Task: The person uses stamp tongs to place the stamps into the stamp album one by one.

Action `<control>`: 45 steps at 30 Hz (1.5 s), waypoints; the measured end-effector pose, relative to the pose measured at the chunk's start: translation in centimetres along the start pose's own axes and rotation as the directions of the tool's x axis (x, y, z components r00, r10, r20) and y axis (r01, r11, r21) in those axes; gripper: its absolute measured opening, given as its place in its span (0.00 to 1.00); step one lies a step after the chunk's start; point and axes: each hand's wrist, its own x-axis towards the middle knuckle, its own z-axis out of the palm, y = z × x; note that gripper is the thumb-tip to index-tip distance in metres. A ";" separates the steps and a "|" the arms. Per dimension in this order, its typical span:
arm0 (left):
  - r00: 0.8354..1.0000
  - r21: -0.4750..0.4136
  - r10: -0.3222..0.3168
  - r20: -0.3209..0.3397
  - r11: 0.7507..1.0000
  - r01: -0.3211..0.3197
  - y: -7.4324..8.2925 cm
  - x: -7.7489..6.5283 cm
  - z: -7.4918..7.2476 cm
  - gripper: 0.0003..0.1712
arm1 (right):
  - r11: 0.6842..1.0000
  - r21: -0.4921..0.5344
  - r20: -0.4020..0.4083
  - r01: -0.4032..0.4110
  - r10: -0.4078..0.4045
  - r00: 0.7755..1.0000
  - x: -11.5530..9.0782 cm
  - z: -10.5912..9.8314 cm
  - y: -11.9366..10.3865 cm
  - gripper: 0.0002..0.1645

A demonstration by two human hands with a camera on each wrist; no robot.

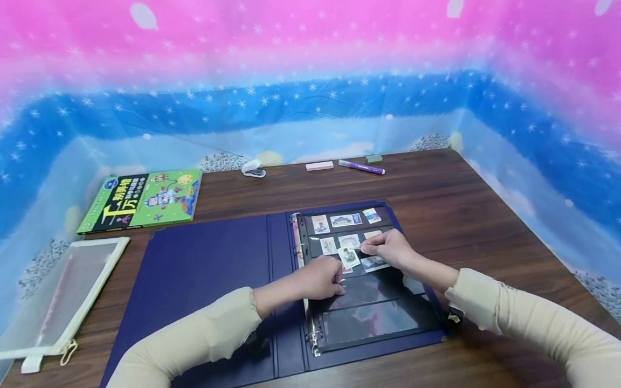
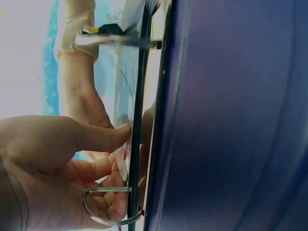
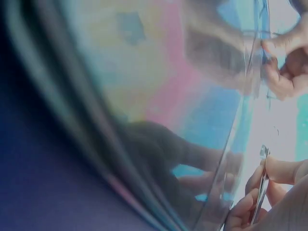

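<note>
A stamp album (image 1: 208,258) lies open, its ring-bound black page (image 1: 373,318) on the right holding several stamps in clear strip pockets. My right hand (image 1: 395,249) is above the page's right side. In the right wrist view its thumb and fingers pinch slim metal tweezers (image 3: 262,190). By their tip, a small stamp with a dark figure (image 1: 349,258) sits tilted over the third row. My left hand (image 1: 320,277) is low over the page's left part, thumb and finger pinching the edge of a clear pocket (image 3: 252,62). Its fingertips are partly hidden from the head view.
A green book (image 1: 170,196) and a mesh zip pouch (image 1: 82,291) lie to the left. Along the back are a white stapler (image 1: 253,168), a pink-and-white eraser (image 1: 319,166), a purple marker (image 1: 361,167) and a small green block (image 1: 374,159). Metal rings (image 2: 108,207) stand along the page's inner edge.
</note>
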 end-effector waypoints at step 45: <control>0.981 -0.109 0.037 -0.188 0.992 -0.058 -1.5 -0.6 1.4 0.08 | 0.867 -0.127 0.460 0.482 -0.379 0.803 -0.6 -2.4 0.5 0.05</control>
